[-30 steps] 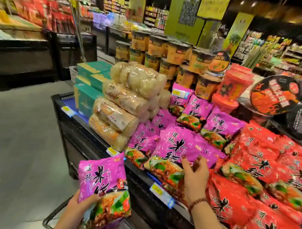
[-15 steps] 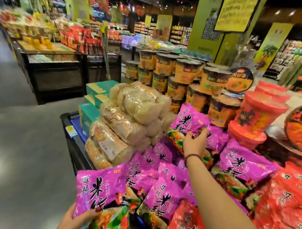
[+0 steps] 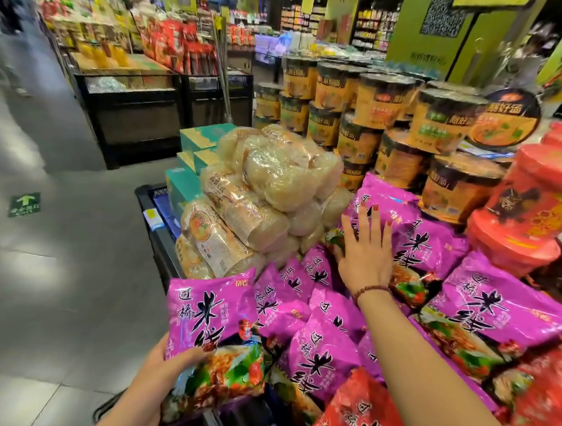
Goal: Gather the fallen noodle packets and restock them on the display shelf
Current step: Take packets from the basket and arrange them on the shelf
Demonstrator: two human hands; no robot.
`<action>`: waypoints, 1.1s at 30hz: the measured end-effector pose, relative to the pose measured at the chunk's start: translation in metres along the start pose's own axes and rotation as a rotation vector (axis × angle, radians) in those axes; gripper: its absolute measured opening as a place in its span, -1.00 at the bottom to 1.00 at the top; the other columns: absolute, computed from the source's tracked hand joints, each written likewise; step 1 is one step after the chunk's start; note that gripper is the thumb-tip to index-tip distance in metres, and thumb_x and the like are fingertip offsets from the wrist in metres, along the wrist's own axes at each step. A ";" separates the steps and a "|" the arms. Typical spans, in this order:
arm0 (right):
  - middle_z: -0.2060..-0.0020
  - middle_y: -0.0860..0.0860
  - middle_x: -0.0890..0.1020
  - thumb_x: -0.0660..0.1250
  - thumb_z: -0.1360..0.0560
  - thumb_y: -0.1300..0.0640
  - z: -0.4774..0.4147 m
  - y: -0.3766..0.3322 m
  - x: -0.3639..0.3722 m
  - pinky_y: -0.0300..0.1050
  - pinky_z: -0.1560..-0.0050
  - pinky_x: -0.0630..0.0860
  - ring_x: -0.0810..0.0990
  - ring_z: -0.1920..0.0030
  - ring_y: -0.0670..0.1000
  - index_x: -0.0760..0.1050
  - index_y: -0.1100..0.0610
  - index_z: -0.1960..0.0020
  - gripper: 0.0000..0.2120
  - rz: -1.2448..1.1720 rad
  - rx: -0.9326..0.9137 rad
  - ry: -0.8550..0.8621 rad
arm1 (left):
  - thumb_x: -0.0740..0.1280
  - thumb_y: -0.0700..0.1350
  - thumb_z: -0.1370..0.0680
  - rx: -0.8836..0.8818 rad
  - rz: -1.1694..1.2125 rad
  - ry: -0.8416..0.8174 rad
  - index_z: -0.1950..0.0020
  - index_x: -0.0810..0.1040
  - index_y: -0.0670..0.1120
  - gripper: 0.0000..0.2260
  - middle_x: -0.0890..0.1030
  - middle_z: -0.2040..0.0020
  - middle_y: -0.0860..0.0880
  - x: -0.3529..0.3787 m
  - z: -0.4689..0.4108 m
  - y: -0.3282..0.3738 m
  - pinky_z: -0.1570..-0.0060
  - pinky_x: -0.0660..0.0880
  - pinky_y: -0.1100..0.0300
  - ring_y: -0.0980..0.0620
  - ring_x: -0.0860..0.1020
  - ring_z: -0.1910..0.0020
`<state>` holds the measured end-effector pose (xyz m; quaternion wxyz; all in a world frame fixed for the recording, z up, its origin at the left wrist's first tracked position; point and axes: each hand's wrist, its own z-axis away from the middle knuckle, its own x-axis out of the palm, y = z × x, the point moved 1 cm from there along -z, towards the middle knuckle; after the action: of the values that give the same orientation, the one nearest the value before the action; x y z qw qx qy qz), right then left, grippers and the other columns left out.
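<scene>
Right hand (image 3: 364,254) now lies flat, fingers straight and spread, on the top packet (image 3: 412,236) at the back of the purple pile (image 3: 319,351), just in front of the cups (image 3: 382,98) and beside the clear-wrapped noodle bundles (image 3: 258,193). Half a second ago this hand pinched a purple packet in the air over that spot; a second ago it was down at the pile's front edge. So one packet has gone up to the back row, been let go, and is being patted down. It sits tilted, upper end toward the cups; whether the palm presses or only rests, cannot tell from this angle. Left hand (image 3: 159,377) is low at the front of the shelf (image 3: 146,201), fingers curled round the held packet (image 3: 211,309), which stands upright just beside the pile's near edge, much as it did a second ago. Hands well apart. Red packets (image 3: 355,406) lie to the right of the purple ones. Reading: restocking under way, one packet freshly placed, one more waiting in hand. Likely next: the held packet goes onto the pile. Risk: glossy bags on a sloped heap may slide forward.
</scene>
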<state>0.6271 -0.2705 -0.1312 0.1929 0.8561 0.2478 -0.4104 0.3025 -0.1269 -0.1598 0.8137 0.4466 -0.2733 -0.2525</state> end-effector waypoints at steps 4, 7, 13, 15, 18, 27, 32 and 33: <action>-0.53 0.21 0.12 0.31 -0.51 -0.13 0.000 0.008 0.010 0.19 -0.47 -0.11 0.04 -0.52 0.27 0.30 0.00 -0.48 -0.42 0.071 -0.020 -0.221 | 0.69 0.15 0.24 -0.023 -0.026 0.030 -0.39 0.40 -0.09 0.22 0.63 -0.15 -0.20 -0.007 -0.008 -0.008 -0.28 0.41 -0.25 -0.28 0.59 -0.14; -0.56 0.16 -0.07 0.17 -0.57 -0.17 -0.006 0.012 0.011 0.16 -0.49 -0.19 -0.14 -0.54 0.23 0.12 -0.08 -0.54 -0.42 0.076 -0.038 -0.313 | 0.69 0.08 0.14 -0.007 -0.014 0.012 -0.40 0.39 -0.09 0.14 0.65 -0.12 -0.21 -0.001 -0.003 -0.001 -0.27 0.42 -0.25 -0.27 0.61 -0.10; -0.55 0.14 -0.23 0.08 -0.57 -0.24 -0.013 0.006 0.000 0.16 -0.51 -0.20 -0.26 -0.53 0.21 -0.11 -0.09 -0.57 -0.33 0.133 -0.040 -0.507 | 0.59 -0.03 0.03 0.009 -0.015 -0.022 -0.35 0.41 -0.09 -0.05 0.69 0.01 -0.22 0.001 0.006 0.008 -0.07 0.56 -0.15 -0.25 0.67 0.08; -0.56 0.15 -0.17 0.08 -0.58 -0.22 -0.014 -0.001 -0.016 0.15 -0.51 -0.16 -0.19 -0.54 0.21 -0.05 -0.06 -0.57 -0.35 0.054 -0.025 -0.465 | 0.59 -0.02 0.03 0.014 -0.009 -0.040 -0.35 0.40 -0.08 -0.05 0.68 -0.02 -0.22 -0.001 0.007 0.010 -0.03 0.57 -0.13 -0.24 0.68 0.08; -0.54 0.15 0.07 0.17 -0.58 -0.14 -0.003 -0.020 -0.047 0.07 -0.50 0.01 0.03 -0.53 0.17 0.08 0.01 -0.55 -0.39 -0.264 -0.047 -0.284 | 0.60 0.00 -0.01 0.031 -0.031 -0.076 -0.38 0.40 -0.05 -0.06 0.66 -0.09 -0.20 0.002 0.008 0.015 -0.10 0.55 -0.17 -0.21 0.67 0.02; -0.48 -0.03 0.30 0.46 -0.45 0.00 0.065 -0.052 -0.132 0.02 -0.33 0.43 0.43 -0.36 -0.05 -0.03 -0.41 -0.45 -0.15 -1.210 -0.056 -0.711 | 0.52 -0.19 -0.40 0.060 -0.094 -0.231 -0.15 0.49 0.04 -0.61 0.71 0.05 -0.11 0.060 -0.010 0.032 -0.05 0.58 -0.10 -0.15 0.68 0.05; -0.39 -0.39 0.17 0.51 -0.41 0.18 0.077 -0.024 -0.126 -0.47 -0.27 0.28 0.20 -0.31 -0.51 0.09 -0.15 -0.52 -0.15 -1.265 0.067 -0.577 | 0.52 -0.12 -0.26 0.090 -0.153 -0.384 -0.16 0.51 0.00 -0.51 0.72 0.04 -0.07 0.101 -0.025 0.035 0.01 0.59 0.00 -0.08 0.69 0.06; -0.37 -0.38 0.19 0.50 -0.41 0.24 0.079 -0.018 -0.124 -0.56 -0.18 0.27 0.22 -0.26 -0.56 0.12 -0.08 -0.52 -0.16 -1.272 0.110 -0.547 | 0.53 -0.12 -0.27 0.108 -0.180 -0.411 -0.17 0.52 -0.01 -0.51 0.71 0.03 -0.06 0.109 -0.029 0.034 -0.01 0.58 0.01 -0.06 0.68 0.04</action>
<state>0.5020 -0.3314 -0.0810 -0.0735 0.4189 0.6228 -0.6567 0.4062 -0.1651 -0.1191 0.6902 0.4512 -0.4053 -0.3948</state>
